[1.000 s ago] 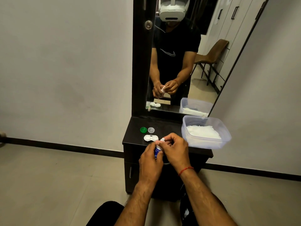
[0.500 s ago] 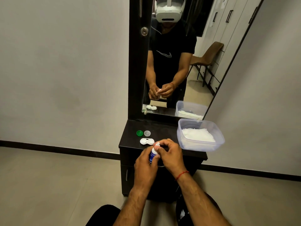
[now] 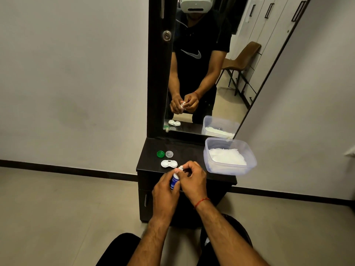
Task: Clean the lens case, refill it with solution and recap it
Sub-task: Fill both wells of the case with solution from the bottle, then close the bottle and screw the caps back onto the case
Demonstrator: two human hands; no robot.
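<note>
A white two-well lens case [image 3: 169, 163] lies uncapped on the dark dresser top [image 3: 189, 150]. Behind it sit its two caps, one green [image 3: 160, 153] and one clear grey [image 3: 169, 154]. My left hand [image 3: 165, 191] grips a small solution bottle [image 3: 174, 181] with a blue label, held upright just in front of the case. My right hand [image 3: 193, 179] pinches the bottle's white cap [image 3: 180, 167] at the top. Most of the bottle is hidden by my fingers.
A clear plastic tub [image 3: 249, 166] holding white tissue stands on the right side of the dresser top. A tall mirror [image 3: 203, 70] rises behind, reflecting the person and a brown chair. Grey walls flank the narrow dresser; tiled floor lies below.
The camera has shifted slightly. Both hands stay on the bottle in front of the case, with the right fingers working at its cap.
</note>
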